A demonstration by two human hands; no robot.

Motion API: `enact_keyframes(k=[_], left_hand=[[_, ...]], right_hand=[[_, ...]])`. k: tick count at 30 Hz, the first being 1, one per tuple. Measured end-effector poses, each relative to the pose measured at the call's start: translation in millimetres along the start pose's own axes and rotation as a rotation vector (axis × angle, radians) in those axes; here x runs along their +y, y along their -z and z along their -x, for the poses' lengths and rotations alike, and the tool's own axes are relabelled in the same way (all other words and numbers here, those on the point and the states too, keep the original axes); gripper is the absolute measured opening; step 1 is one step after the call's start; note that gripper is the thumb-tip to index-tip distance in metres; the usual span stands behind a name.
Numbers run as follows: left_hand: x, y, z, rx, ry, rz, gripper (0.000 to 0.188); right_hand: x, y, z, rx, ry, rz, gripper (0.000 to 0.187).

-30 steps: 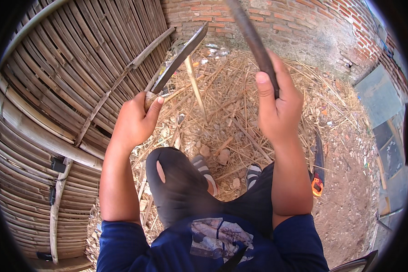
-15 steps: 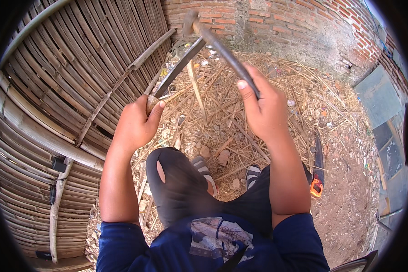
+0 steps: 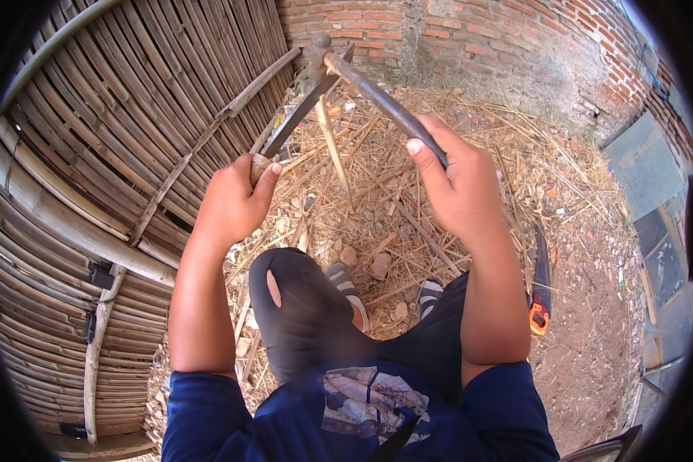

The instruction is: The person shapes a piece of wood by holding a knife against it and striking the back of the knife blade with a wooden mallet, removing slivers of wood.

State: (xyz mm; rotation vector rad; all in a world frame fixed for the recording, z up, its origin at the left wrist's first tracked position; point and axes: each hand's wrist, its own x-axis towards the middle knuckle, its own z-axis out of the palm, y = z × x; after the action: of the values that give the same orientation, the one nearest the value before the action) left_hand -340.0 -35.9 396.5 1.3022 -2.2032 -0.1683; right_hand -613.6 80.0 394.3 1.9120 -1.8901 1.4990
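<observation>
My left hand point(image 3: 235, 202) is closed round the wooden handle of a machete point(image 3: 299, 117), whose dark blade slants up and away to the right. In my right hand point(image 3: 462, 183) is a hammer point(image 3: 379, 97) with a dark shaft, gripped near its end. The hammer's head is at the blade's far part, near the tip; whether it touches the blade I cannot tell. Under the blade a pale split wooden or bamboo stake point(image 3: 331, 145) stands tilted. Its top meets the blade's lower edge, and its pointed lower end is at the littered ground.
A bamboo slat wall point(image 3: 131, 100) rises close on the left, with a brick wall point(image 3: 470, 46) at the back. Straw, splinters and stones point(image 3: 379, 266) cover the ground. To the right of my leg lies a handsaw point(image 3: 540, 316) with an orange handle. Grey panels point(image 3: 647, 165) lean far right.
The hammer head, blurred before, now shows sharply and slightly lower, by the blade. My right hand has moved a little down and right. The machete and stake stay nearly in place.
</observation>
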Motion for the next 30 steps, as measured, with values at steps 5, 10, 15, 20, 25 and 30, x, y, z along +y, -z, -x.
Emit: enact_keyframes(k=[5, 10, 15, 20, 25, 30], left_hand=[[-0.9, -3.8, 2.3, 0.006, -0.039, 0.017, 0.049], [-3.4, -7.1, 2.5, 0.023, -0.046, 0.015, 0.048], [-2.6, -6.7, 0.2, 0.016, -0.024, -0.005, 0.049], [-0.6, -4.3, 2.6, -0.001, -0.017, -0.019, 0.048], [-2.4, -10.2, 3.6, 0.009, -0.039, 0.006, 0.046], [0.3, -10.3, 4.8, 0.014, -0.042, 0.007, 0.045]], right_hand=[[-9.6, 2.1, -1.0, 0.293, 0.131, -0.259, 0.038], [-0.7, 4.1, -0.9, 0.191, 0.090, -0.222, 0.040], [18.3, -20.7, 0.6, 0.012, -0.007, 0.062, 0.043], [9.1, -10.7, -0.5, 0.035, -0.044, -0.041, 0.041], [1.4, -6.4, -0.2, 0.335, 0.163, -0.238, 0.039], [14.5, -8.7, -2.1, 0.214, 0.076, -0.127, 0.039]])
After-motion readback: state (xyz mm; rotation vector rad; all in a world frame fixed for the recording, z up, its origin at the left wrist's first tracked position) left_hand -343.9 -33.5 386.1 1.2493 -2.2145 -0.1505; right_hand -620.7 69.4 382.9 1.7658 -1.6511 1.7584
